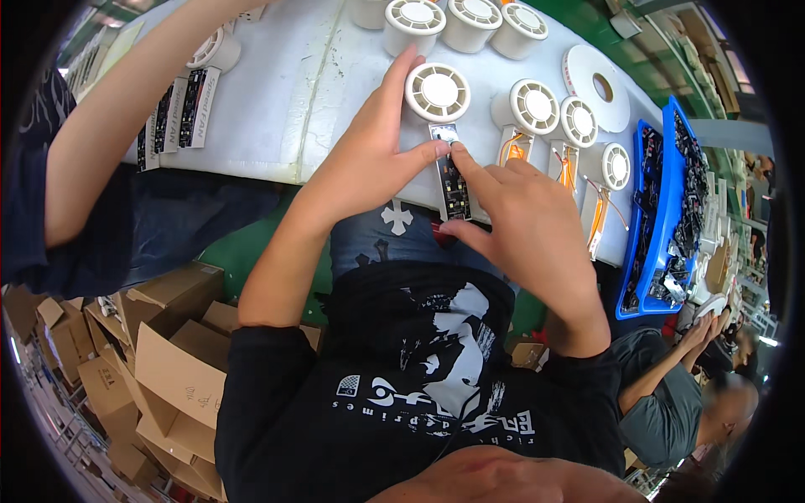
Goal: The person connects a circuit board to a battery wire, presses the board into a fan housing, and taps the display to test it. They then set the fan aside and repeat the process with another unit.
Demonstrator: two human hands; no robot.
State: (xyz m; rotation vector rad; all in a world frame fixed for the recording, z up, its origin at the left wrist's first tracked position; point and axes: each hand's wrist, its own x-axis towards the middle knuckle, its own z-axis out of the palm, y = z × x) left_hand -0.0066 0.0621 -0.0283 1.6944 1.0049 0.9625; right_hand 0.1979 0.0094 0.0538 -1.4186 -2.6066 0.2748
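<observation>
In front of me on the table lies a white handheld fan (438, 92), its round slotted head away from me and its handle toward me. A narrow black circuit board (454, 186) with small light components sits in the handle. My left hand (365, 159) is around the fan's left side, fingers along the head and thumb on the board's upper end. My right hand (528, 205) presses an index fingertip on the board beside that thumb. Its own thumb is at the handle's near end, and its other fingers are curled.
Right of me lie several fans with orange wires in open handles (516, 147), near a white tape roll (597, 88) and blue trays (664, 210) of black boards. More fan heads (474, 23) stand beyond. Another person's forearm (126, 117) reaches over the table at left; cardboard boxes (176, 369) stand below.
</observation>
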